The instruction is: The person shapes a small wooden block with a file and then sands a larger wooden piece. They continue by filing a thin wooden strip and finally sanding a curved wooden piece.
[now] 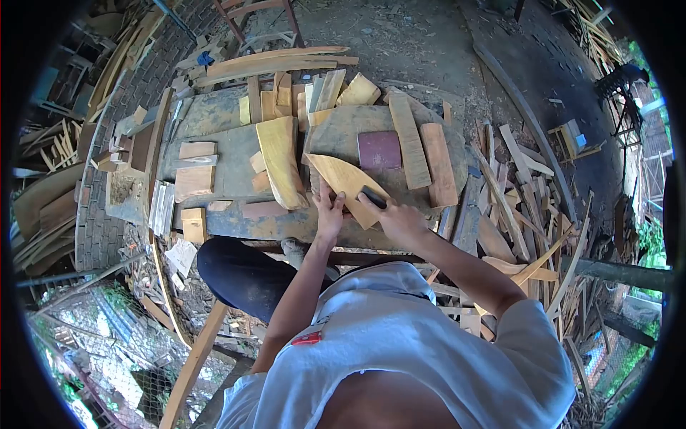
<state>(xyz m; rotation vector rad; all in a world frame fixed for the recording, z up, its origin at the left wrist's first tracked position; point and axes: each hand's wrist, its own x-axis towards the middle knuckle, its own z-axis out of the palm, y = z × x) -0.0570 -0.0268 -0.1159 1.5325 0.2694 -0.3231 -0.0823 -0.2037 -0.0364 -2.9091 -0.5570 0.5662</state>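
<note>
A pale, pointed wooden piece lies at a slant at the near edge of the workbench. My left hand is closed on its lower left edge, with the thumb on the wood. In my right hand is a dark block, held against the right part of the same piece. A yellowish curved board rests just left of my left hand. Beyond the pointed piece lies a dark red rectangular sheet. My right palm hides part of the piece's right end.
Two long boards lie on the bench's right side. Small wood blocks are at the left. Scrap wood is heaped right of the bench, and a chair stands beyond it. My knee is near the front edge.
</note>
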